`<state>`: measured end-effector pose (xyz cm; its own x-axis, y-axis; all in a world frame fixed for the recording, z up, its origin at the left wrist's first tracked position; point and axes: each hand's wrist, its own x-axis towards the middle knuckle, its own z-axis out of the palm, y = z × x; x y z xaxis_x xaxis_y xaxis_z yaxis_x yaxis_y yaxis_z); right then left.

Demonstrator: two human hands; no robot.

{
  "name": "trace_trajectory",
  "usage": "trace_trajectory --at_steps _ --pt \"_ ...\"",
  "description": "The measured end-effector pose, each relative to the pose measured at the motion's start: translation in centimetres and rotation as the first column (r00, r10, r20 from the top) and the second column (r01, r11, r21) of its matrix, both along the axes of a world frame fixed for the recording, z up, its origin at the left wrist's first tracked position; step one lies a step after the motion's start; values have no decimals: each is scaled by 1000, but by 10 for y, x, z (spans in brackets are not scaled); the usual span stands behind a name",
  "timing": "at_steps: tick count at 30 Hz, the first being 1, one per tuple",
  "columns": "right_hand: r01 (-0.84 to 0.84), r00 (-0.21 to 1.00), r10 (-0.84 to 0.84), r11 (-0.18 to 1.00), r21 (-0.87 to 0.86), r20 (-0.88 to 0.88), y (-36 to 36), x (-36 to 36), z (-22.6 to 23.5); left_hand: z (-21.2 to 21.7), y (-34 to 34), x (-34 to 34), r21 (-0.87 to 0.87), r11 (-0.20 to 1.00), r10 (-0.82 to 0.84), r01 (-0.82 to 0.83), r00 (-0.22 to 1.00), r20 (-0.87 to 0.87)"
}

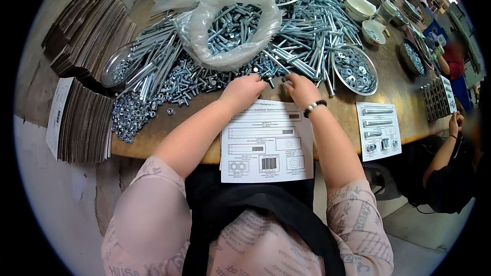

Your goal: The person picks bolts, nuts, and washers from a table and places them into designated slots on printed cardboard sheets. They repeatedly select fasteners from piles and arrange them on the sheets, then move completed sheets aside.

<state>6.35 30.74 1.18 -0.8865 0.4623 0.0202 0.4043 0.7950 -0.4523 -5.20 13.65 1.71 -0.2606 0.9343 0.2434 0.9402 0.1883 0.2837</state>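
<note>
My left hand [244,92] is closed at the near edge of a heap of short bolts [202,77]. Small dark metal ends show at its fingertips, but I cannot make out what it holds. A short gap away, my right hand [303,93], with a beaded bracelet on its wrist, has its fingers curled together; a small dark piece shows at the tips. Beneath both forearms lies a printed hardware sheet [302,148] at the table's front edge. Behind the hands stands an open clear plastic bag [227,61] full of bolts, beside long silver bolts [312,46].
Hex nuts [130,115] are heaped at front left, near stacked cardboard [84,117]. A metal dish [376,86] of washers sits right of the bolts. Farther right are a second sheet [379,148], bowls [360,7] and another person's hand [454,123] beside a cardboard stack [434,99].
</note>
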Motion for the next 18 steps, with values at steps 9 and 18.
trace_trajectory --at_steps 9,18 --pt "-64 973 17 978 200 228 3 -30 -18 -3 -69 73 50 914 -403 402 892 204" --pt "20 986 -45 988 154 162 -31 -34 2 -3 -82 87 101 975 -212 197 962 171"
